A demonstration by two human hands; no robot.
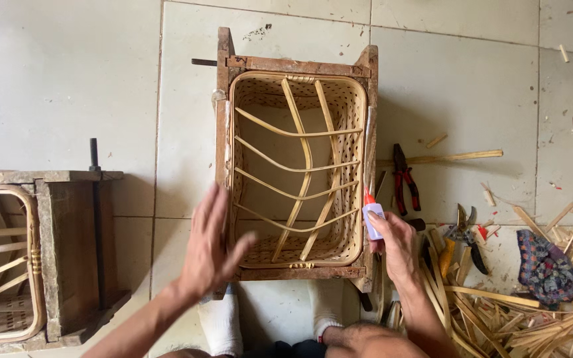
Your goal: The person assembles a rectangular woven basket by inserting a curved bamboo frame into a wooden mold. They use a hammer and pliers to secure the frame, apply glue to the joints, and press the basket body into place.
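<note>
Many bamboo offcuts (538,311) on pale floor tiles (61,86)

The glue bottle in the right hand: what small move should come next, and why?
Probably tip the glue bottle inward onto the basket rim: the right hand holds its red nozzle just beside that rim, while the left hand lies flat against the wooden mould.

Bare forearms without sleeves, and white socks (223,328) on both feet.
</note>
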